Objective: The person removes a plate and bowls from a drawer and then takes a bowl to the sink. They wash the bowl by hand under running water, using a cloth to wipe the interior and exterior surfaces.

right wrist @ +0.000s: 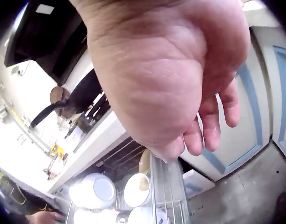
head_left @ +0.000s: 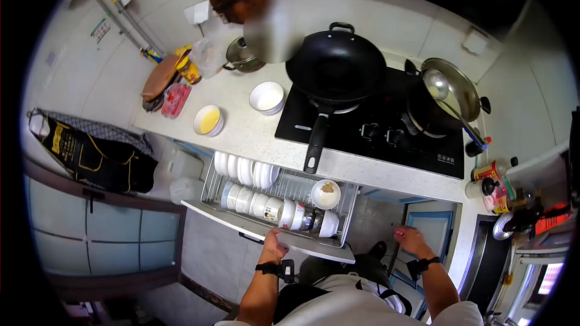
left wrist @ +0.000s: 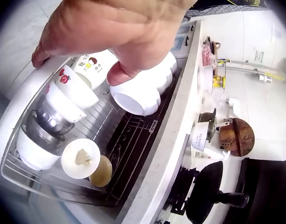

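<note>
My left hand (head_left: 275, 246) is at the front panel (head_left: 211, 214) of a pulled-out dish drawer. In the left wrist view its thumb lies on the inner side and its fingers reach over the outer side, gripping the panel. Inside, a wire rack (left wrist: 103, 114) carries a row of white bowls (head_left: 241, 199), with stacked white dishes (head_left: 244, 170) behind. One small bowl (head_left: 326, 194) with something tan in it sits at the rack's right. My right hand (head_left: 412, 240) hangs in the air right of the drawer, its fingers loosely bent and holding nothing.
Above the drawer, a black wok (head_left: 336, 66) stands on the cooktop (head_left: 374, 139), its handle jutting past the counter edge. A pot with a ladle (head_left: 436, 84) stands at right. A bowl of yellow liquid (head_left: 209, 121) and a white bowl (head_left: 267, 98) are on the counter.
</note>
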Tool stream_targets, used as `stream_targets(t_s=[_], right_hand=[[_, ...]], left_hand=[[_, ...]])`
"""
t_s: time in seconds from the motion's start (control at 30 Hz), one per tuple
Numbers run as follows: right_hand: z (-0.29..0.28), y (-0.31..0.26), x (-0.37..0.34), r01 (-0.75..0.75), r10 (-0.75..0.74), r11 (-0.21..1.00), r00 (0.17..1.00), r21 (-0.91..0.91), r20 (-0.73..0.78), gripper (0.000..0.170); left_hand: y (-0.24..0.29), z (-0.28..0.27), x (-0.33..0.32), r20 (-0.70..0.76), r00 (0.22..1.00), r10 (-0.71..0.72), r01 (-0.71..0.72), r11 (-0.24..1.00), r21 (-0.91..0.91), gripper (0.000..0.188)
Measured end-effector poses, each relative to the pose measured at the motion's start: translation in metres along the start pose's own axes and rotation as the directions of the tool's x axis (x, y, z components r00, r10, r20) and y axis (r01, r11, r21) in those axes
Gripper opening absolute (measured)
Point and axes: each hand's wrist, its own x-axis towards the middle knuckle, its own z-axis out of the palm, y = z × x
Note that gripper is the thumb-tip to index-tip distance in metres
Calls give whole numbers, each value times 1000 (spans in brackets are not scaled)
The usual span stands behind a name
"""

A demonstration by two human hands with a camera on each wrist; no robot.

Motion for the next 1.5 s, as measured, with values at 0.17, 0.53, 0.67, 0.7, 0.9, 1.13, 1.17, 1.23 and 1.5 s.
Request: stream_targets(t_s=[0.17, 0.53, 0.67, 0.7, 0.9, 1.13, 1.17, 1.23, 1.5], right_hand=[[4, 42, -25, -20, 30, 998, 983, 62, -180, 22], [-6, 59, -78, -165, 199, 977, 935, 135, -295, 19], [-2, 75, -97, -223, 279, 954, 906, 202, -319, 17], [0, 79, -103, -231, 292, 949, 898, 213, -328, 17], [-2, 85, -144, -367, 508, 833, 802, 414, -313, 12], [22, 99, -198, -403, 492, 867, 785, 295, -375, 10], [24, 84, -200, -396, 507, 857, 761, 330, -406, 10], [33, 85, -205, -402, 561, 810, 743, 426, -365, 12], [28, 52, -176, -431, 582, 791, 747, 434, -321, 14]], left_hand=[[17, 36, -6, -36, 999, 39, -32, 986, 165, 47], [66, 88, 36, 151, 982, 115, -147, 965, 219, 34], [104, 106, 33, 204, 969, 138, -202, 920, 335, 33], [113, 111, 33, 214, 967, 138, -209, 910, 357, 35], [234, 95, 39, 287, 833, 472, -531, 828, 179, 30], [293, 123, 53, 173, 687, 706, -727, 671, 148, 22], [280, 132, 44, 182, 680, 710, -732, 672, 110, 23], [251, 144, 21, 152, 688, 709, -716, 698, -16, 27], [179, 106, 52, 324, 730, 602, -615, 785, -76, 27]])
